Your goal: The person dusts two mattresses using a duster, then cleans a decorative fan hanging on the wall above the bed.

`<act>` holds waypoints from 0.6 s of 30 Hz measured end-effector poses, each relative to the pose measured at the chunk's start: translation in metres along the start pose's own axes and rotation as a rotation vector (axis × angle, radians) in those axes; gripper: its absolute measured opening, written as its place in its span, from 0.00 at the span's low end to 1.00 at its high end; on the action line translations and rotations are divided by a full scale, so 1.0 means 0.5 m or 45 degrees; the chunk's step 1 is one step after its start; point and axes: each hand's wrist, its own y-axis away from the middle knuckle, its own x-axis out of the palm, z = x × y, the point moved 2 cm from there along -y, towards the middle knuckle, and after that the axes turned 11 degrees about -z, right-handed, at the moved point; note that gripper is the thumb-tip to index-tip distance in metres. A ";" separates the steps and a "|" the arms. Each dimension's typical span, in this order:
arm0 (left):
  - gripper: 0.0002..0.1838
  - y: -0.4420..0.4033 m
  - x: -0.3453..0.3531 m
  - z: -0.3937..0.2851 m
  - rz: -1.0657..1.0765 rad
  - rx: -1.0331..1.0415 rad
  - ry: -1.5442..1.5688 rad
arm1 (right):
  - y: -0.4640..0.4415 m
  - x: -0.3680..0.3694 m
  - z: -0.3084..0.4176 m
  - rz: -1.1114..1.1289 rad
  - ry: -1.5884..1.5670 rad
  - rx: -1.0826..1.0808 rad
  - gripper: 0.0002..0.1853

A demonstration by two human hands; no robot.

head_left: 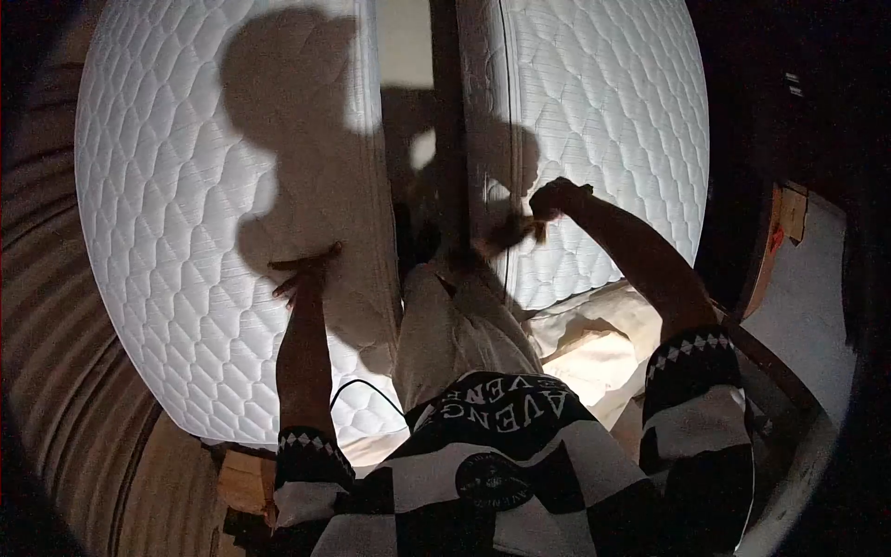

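My left hand [304, 271] is over the white quilted mattress [158, 213] on the left, fingers spread, holding nothing that I can see. Whether it touches the cloth is hard to tell in the dim light. My right hand [559, 198] is closed in front of the second quilted mattress [608, 121] on the right. Below its fingers hangs a small tan, bristle-like end [540, 229]; the rest of that thing is hidden in the grip and shadow.
Between the mattresses runs a narrow dark gap where my legs [464, 320] stand. Pale crumpled cloth [594, 357] lies at the lower right. A black cord [367, 382] curves by my left leg. Corrugated sheeting [56, 325] borders the left; a wood-edged board [803, 269] leans at right.
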 end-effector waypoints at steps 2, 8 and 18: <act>0.61 -0.002 0.003 0.000 0.001 -0.003 0.006 | 0.000 0.028 -0.010 -0.177 -0.016 -0.035 0.11; 0.62 0.010 0.001 0.006 -0.005 -0.008 0.006 | -0.055 0.110 -0.094 -1.204 -0.215 0.324 0.14; 0.65 0.014 0.009 0.008 -0.019 -0.016 0.022 | 0.091 0.067 -0.051 -1.194 -0.172 0.335 0.09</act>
